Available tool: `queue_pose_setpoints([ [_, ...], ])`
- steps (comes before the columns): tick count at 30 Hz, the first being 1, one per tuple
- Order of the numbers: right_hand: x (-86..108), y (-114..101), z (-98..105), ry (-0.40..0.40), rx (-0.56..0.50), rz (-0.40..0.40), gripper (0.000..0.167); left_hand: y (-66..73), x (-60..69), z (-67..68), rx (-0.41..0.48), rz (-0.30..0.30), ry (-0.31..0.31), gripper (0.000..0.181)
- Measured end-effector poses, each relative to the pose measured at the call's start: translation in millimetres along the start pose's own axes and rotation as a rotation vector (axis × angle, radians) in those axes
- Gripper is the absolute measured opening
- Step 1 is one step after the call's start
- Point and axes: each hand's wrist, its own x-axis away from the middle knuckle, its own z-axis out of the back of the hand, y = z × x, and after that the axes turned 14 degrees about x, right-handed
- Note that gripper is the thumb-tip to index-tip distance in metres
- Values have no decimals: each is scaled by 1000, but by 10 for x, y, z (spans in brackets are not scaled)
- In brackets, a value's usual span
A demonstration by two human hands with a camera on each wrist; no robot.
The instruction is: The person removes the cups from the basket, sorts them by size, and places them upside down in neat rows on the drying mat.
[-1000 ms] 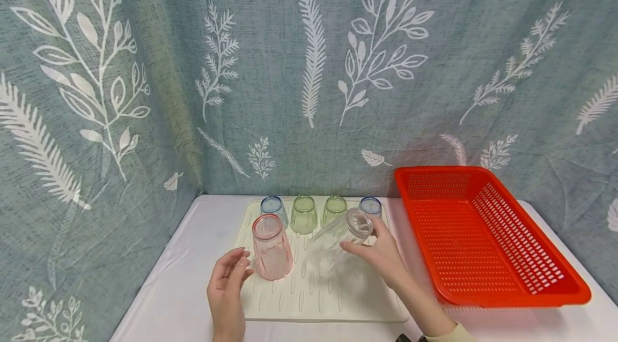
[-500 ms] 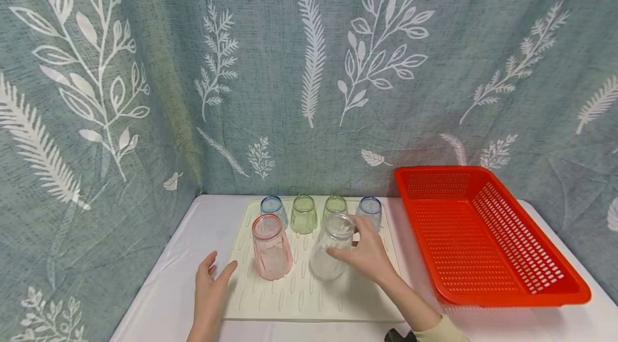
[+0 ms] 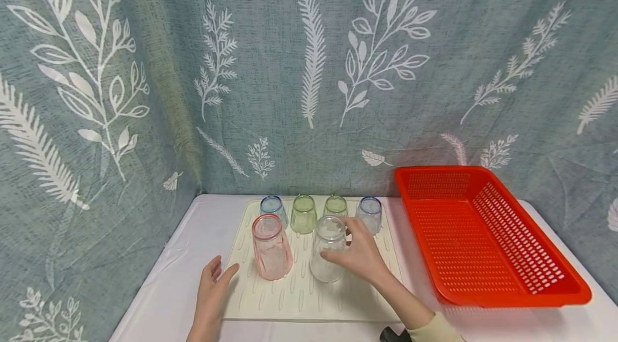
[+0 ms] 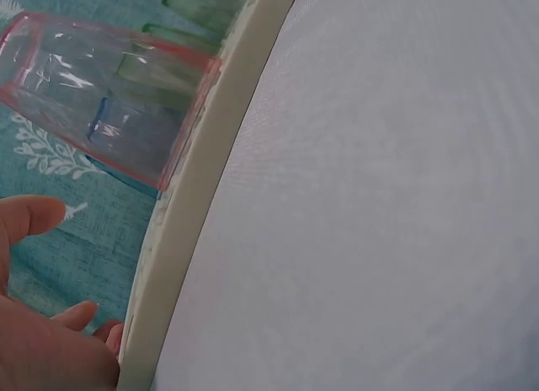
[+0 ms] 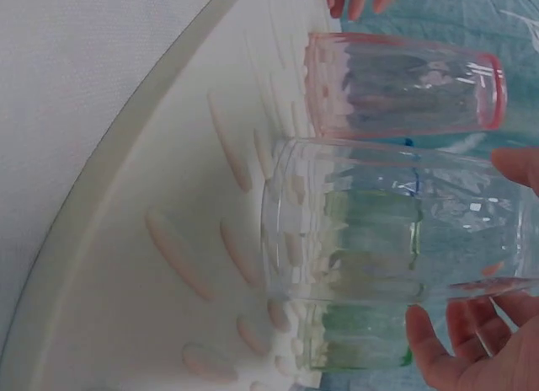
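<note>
A clear glass [image 3: 324,239] stands upside down on the cream drying mat [image 3: 270,304]. My right hand [image 3: 361,255] holds it near its raised base, thumb on the near side and fingers on the far side. In the right wrist view, the rim of the clear glass [image 5: 354,222] meets the ribbed mat. To its left a pink-tinted glass [image 3: 272,253] is also upside down, apart from it. My left hand [image 3: 210,288] hovers by the mat's left edge, thumb and fingers spread, holding nothing. In the left wrist view the pink glass [image 4: 109,96] lies beyond those fingers.
Along the back of the mat stand a blue glass [image 3: 273,207], two green glasses, one a green glass [image 3: 303,216] on the left, and another blue glass [image 3: 370,216]. A red plastic basket [image 3: 425,256] sits on the right. A patterned curtain [image 3: 270,90] hangs behind.
The clear glass, tilted in my right hand earlier, now stands upside down on the mat, slightly farther left. My left hand has drawn back leftward from the pink glass.
</note>
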Motion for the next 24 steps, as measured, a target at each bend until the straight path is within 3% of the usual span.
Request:
queue_pose_setpoints([
  [24,59,55,-4,-13,31,-13,76,-52,-22,28,38,3,-12,79],
])
